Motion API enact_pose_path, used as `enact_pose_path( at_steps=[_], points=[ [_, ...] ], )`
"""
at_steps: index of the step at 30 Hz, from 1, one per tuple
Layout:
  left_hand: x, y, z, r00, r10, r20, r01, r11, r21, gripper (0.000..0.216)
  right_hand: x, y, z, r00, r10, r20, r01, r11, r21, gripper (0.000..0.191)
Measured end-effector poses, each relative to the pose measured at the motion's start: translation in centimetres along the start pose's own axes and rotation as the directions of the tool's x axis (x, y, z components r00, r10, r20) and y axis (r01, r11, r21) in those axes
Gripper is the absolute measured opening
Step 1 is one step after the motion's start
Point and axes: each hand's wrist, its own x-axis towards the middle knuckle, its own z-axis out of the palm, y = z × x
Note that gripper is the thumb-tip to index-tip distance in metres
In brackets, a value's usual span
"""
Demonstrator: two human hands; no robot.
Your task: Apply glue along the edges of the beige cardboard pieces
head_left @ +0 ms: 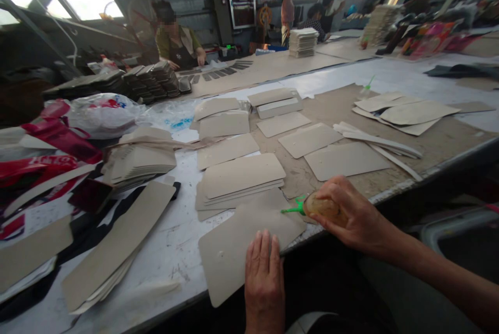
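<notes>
Panel (236, 230): beige, rounded corners, overhanging near edge of table (167, 251).
Bottle (325, 210): amber-toned, green nozzle (293, 210) toward panel; contents indistinct.
Left hand (265, 277): flat on panel, fingers nearly together.
Right hand (349, 214): fingers clamped around bottle.

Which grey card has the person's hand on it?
The card at the near edge of the table, with the left hand on it; no hand touches the stacked cards just behind.

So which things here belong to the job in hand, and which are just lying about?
In the job:
- bottle in the right hand
- beige sheet under the left hand
- probably the stacked sheets beyond it

Apparently just lying about:
- clear plastic bag
- pink plastic
</notes>
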Motion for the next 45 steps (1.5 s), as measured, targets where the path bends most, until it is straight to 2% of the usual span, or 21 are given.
enact_pose_path(
  at_steps=[4, 8, 11, 15, 19, 24, 29, 33, 38, 45],
  points=[
    [-0.2, -0.1, 0.0, 1.0, 0.002, 0.025, -0.002, 1.0, 0.018, 0.039, -0.8, -0.4, -0.1, 1.0, 0.021, 0.011, -0.022, 0.998, 0.065, 0.018],
    [-0.1, 0.0, -0.5, 1.0, -0.002, -0.003, 0.002, 1.0, 0.004, 0.04, -1.2, -0.7, 0.5, 0.987, 0.132, -0.093, -0.118, 0.984, 0.135, 0.024],
    [-0.2, 0.3, -1.1, 1.0, 0.0, -0.022, 0.0, 1.0, -0.012, 0.041, -1.0, -1.0, 0.7, 0.974, 0.191, -0.12, -0.17, 0.972, 0.162, 0.028],
    [-0.5, 0.5, -1.8, 0.999, -0.02, -0.036, 0.018, 0.998, -0.058, 0.041, 0.1, -2.1, 1.8, 0.993, 0.05, -0.104, -0.028, 0.98, 0.196, 0.026],
    [-0.6, 0.7, -2.3, 0.999, -0.036, -0.04, 0.032, 0.995, -0.09, 0.042, 1.6, -4.2, 4.3, 0.992, -0.122, -0.035, 0.127, 0.962, 0.242, 0.026],
    [-0.8, 0.9, -2.3, 0.995, -0.097, -0.032, 0.09, 0.981, -0.169, 0.039, 3.4, -6.7, 7.8, 0.973, -0.225, 0.043, 0.206, 0.941, 0.268, 0.027],
    [-1.1, 1.1, -1.9, 0.984, -0.167, -0.067, 0.144, 0.955, -0.259, 0.032, 4.6, -8.6, 10.0, 0.951, -0.3, 0.069, 0.273, 0.925, 0.265, 0.03],
    [-1.2, 1.1, -1.5, 0.977, -0.187, -0.107, 0.152, 0.951, -0.269, 0.029, 5.1, -9.0, 10.4, 0.941, -0.325, 0.099, 0.294, 0.924, 0.243, 0.029],
    [-1.2, 1.1, -1.5, 0.983, -0.167, -0.071, 0.145, 0.958, -0.249, 0.029, 5.1, -8.8, 9.8, 0.941, -0.325, 0.097, 0.303, 0.934, 0.189, 0.028],
    [-1.2, 1.1, -1.7, 0.979, -0.182, -0.087, 0.156, 0.956, -0.248, 0.028, 5.0, -9.2, 10.0, 0.937, -0.331, 0.114, 0.306, 0.933, 0.189, 0.03]
  ],
)
